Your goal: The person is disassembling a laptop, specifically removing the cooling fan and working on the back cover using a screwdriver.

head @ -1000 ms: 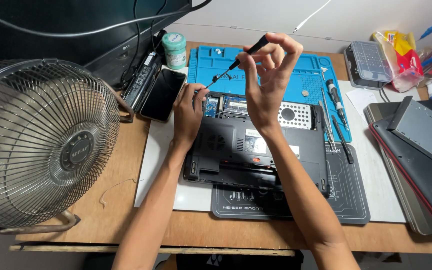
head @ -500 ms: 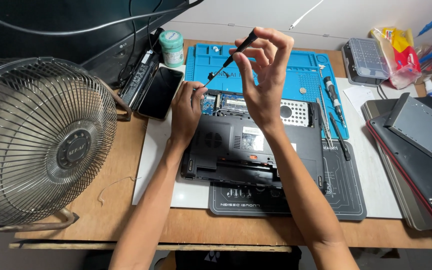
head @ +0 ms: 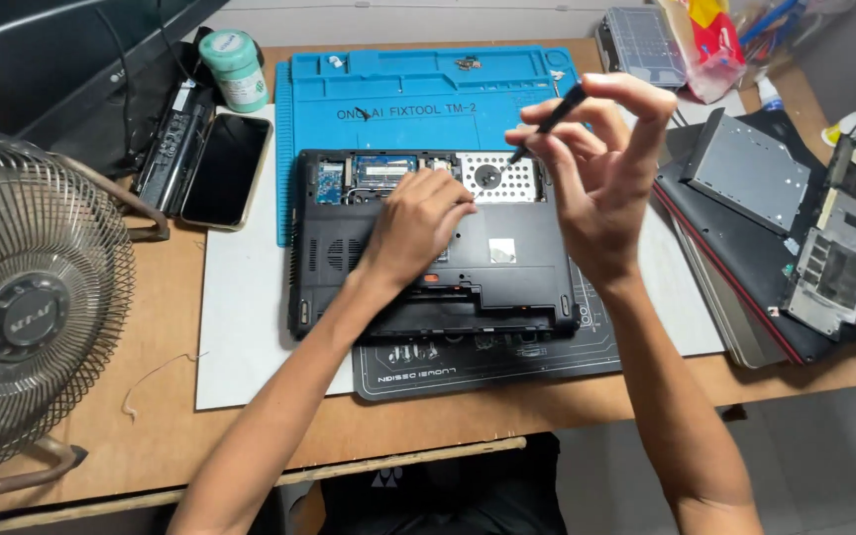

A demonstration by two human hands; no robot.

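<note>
Both hands work over my opened black laptop (head: 428,248) on the worktop (head: 250,426).
My left hand (head: 418,218) presses half-curled on its matte plastic base; my right hand (head: 591,168) pinches a slim black screwdriver (head: 547,119) above the perforated metal drive plate (head: 492,178), its tip hard to make out.

Wooden desk (head: 269,436), grey floor (head: 824,456), pale wall (head: 398,20), even light
</note>
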